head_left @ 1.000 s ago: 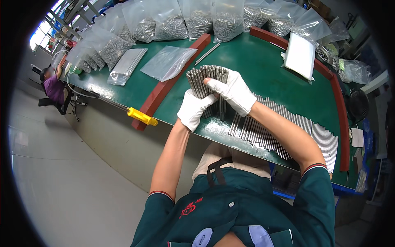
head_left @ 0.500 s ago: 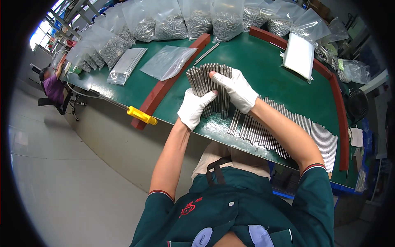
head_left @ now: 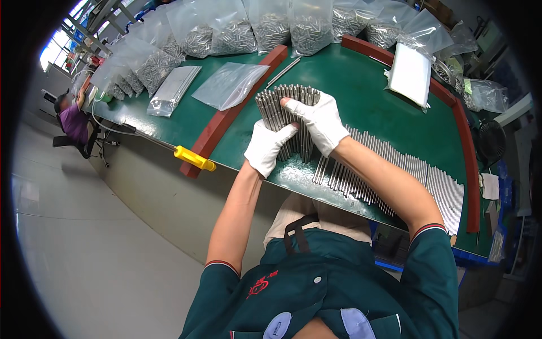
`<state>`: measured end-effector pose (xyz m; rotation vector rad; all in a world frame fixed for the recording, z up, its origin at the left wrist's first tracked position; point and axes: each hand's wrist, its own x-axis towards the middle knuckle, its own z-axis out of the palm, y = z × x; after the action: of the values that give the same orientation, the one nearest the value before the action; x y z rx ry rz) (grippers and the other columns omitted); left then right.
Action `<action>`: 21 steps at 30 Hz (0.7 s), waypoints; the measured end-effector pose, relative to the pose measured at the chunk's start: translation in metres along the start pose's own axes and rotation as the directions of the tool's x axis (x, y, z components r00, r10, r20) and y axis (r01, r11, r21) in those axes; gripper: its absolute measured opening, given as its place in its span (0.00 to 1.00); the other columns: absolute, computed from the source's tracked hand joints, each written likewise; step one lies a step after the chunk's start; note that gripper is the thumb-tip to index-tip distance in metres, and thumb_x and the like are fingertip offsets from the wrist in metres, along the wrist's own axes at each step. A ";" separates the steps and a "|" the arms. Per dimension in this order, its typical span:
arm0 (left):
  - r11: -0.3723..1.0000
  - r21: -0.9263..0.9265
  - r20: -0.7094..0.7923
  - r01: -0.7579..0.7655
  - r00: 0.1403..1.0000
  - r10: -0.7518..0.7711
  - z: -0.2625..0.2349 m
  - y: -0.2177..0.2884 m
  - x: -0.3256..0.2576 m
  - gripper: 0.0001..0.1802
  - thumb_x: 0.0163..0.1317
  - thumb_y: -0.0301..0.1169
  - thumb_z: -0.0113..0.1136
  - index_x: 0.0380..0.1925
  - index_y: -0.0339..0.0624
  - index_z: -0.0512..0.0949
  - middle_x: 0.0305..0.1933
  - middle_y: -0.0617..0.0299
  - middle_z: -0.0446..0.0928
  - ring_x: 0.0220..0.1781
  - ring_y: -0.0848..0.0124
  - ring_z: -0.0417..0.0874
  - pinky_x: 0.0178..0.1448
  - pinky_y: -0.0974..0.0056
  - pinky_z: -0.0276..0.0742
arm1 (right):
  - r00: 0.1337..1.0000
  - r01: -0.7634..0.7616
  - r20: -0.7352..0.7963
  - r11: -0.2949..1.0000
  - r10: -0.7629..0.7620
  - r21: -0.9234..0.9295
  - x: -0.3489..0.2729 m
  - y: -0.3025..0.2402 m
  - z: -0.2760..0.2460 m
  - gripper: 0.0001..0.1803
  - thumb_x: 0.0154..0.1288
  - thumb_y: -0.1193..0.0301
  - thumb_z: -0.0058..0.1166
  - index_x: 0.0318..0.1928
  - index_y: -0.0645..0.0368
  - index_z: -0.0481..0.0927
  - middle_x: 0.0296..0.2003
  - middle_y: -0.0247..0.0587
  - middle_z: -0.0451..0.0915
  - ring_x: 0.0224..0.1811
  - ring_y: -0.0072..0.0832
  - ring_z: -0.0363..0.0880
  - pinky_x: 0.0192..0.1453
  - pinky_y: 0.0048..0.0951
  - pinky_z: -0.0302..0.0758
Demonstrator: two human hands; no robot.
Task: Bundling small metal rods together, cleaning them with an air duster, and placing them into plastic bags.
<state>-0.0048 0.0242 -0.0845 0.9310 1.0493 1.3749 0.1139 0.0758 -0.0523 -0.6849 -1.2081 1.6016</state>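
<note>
A bundle of thin metal rods (head_left: 275, 111) stands upright on the green tabletop between my two hands. My left hand (head_left: 266, 147), in a white glove with the thumb tip bare, closes on its near left side. Around the right side wraps my right hand (head_left: 326, 125), gloved the same way, its thumb lying across the rods near their top ends. The fingers behind the bundle are hidden. To the right, partly under my right forearm, a long row of similar metal rods (head_left: 415, 172) lies side by side along the table's near edge.
Clear bags of small metal parts (head_left: 234, 38) line the far edge. Dark red bars (head_left: 237, 113) border the work area. Flat plastic bags (head_left: 230, 85), a white stack (head_left: 409, 73) and a yellow-handled tool (head_left: 195, 158) lie about. A seated person (head_left: 73, 118) is at far left.
My right hand has shifted slightly left along the bundle, its thumb now further across the rods. The left hand stays almost where it was.
</note>
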 end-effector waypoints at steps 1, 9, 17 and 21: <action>1.000 -0.005 0.002 -0.014 1.000 0.014 -0.001 -0.001 0.000 0.18 0.53 0.23 0.63 0.45 0.36 0.74 0.41 0.66 0.77 0.40 0.78 0.76 0.45 0.72 0.72 | 1.000 0.002 -0.006 1.000 -0.002 0.020 0.000 0.000 0.001 0.09 0.54 0.75 0.60 0.37 0.64 0.80 0.30 0.35 0.81 0.29 0.18 0.77 0.34 0.20 0.75; 0.999 -0.012 -0.013 -0.052 0.999 0.052 0.004 -0.003 0.001 0.18 0.52 0.23 0.63 0.45 0.36 0.75 0.41 0.65 0.78 0.41 0.77 0.76 0.46 0.72 0.72 | 0.993 0.059 -0.103 0.998 -0.057 0.014 -0.001 0.006 0.008 0.07 0.55 0.76 0.60 0.35 0.64 0.80 0.28 0.33 0.80 0.29 0.17 0.76 0.33 0.19 0.74; 0.963 0.139 -0.207 -0.229 0.945 0.255 0.013 0.001 -0.004 0.14 0.51 0.20 0.61 0.41 0.35 0.77 0.37 0.64 0.80 0.37 0.78 0.78 0.41 0.72 0.74 | 0.998 0.014 0.062 1.000 -0.015 0.012 0.004 0.003 0.006 0.11 0.59 0.70 0.58 0.40 0.63 0.79 0.33 0.32 0.80 0.34 0.15 0.75 0.40 0.18 0.73; 0.968 0.138 -0.203 -0.211 0.950 0.236 0.010 -0.001 -0.002 0.13 0.50 0.20 0.61 0.39 0.34 0.77 0.36 0.64 0.80 0.36 0.78 0.79 0.41 0.72 0.74 | 0.985 -0.044 0.166 0.998 0.052 -0.052 0.004 -0.003 -0.004 0.14 0.62 0.66 0.54 0.44 0.63 0.78 0.37 0.32 0.80 0.38 0.16 0.75 0.45 0.19 0.72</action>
<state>0.0051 0.0226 -0.0824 1.0246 1.2272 1.6481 0.1165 0.0813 -0.0506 -0.6231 -1.3648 1.7019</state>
